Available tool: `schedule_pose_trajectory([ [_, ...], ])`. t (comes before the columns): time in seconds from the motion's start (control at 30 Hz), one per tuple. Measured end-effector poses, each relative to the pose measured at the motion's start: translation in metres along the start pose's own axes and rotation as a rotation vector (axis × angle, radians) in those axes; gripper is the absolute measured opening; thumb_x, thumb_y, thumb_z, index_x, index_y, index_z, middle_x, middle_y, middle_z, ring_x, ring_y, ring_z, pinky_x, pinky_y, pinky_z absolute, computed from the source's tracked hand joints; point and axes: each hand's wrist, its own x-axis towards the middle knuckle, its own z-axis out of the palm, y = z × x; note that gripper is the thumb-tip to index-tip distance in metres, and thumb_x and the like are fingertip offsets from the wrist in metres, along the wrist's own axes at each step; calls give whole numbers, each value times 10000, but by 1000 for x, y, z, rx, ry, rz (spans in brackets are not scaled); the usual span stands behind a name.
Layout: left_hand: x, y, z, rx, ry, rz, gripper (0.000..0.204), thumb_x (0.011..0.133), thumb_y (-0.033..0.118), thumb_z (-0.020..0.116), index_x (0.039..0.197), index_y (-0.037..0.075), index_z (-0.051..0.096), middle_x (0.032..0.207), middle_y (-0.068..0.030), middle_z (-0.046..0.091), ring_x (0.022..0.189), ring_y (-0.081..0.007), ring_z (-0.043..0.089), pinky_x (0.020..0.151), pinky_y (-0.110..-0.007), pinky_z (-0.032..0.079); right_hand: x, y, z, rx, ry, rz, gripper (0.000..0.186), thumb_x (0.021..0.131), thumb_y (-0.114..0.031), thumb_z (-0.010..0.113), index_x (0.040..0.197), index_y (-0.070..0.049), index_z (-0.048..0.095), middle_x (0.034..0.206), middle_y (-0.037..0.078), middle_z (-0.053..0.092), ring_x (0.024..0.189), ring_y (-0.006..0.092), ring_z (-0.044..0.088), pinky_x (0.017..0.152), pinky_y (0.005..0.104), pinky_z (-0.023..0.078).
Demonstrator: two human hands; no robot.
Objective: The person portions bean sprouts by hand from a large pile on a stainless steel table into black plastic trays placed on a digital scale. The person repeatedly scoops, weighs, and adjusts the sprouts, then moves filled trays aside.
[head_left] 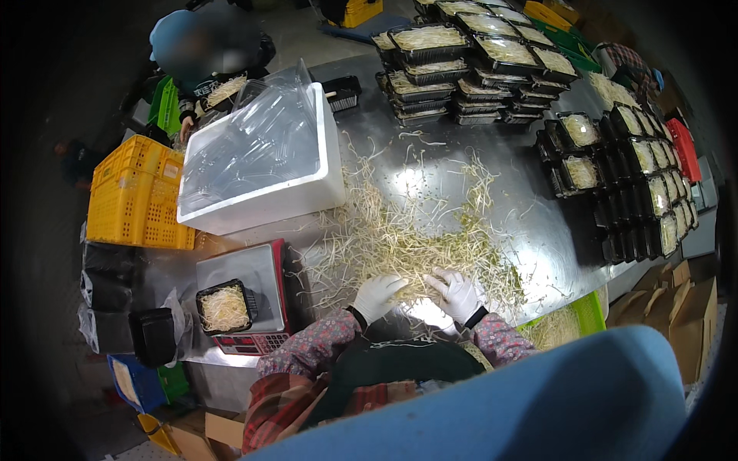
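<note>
Works at the near edge of a steel bench, with white-gloved left hand and white-gloved right hand side by side, apart, at the near fringe of loose bean sprouts. Has left fingers partly extended toward the right hand and right fingers bent; cannot tell whether either pinches any strands. Has the sprouts strewn from the near edge across the bench's middle. Has a digital scale by the near left corner, bearing a black sprout-filled tray; toward the left edge, a white foam box of clear plastic lids
</note>
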Motion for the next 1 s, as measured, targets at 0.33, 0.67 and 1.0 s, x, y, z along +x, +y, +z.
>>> schedule_pose_trajectory([
  [0.33,110,-7,-34,-53,160,-290,469,753,203,729,1207,116,653,1067,-118,669,949,-318,666,837,-371,545,84,31,-46,277,112,257,504,777,-229,752,1265,-190,631,1068,163,674,962,310,669,857,395,539],
  [0.67,87,66,-134,-184,197,-236,548,760,105,745,1292,97,617,1224,-122,660,1078,-235,659,940,-310,509,57,-3,-142,803,312,103,404,770,-62,775,1164,-57,686,1129,80,684,1087,193,621,958,318,481],
  [1.0,39,66,-124,-282,180,-213,568,789,171,701,1344,160,578,1246,-95,639,1111,-288,637,953,-353,510,38,-22,-108,927,233,132,299,822,-13,702,1112,-85,719,1108,72,694,1072,190,628,995,348,472],
])
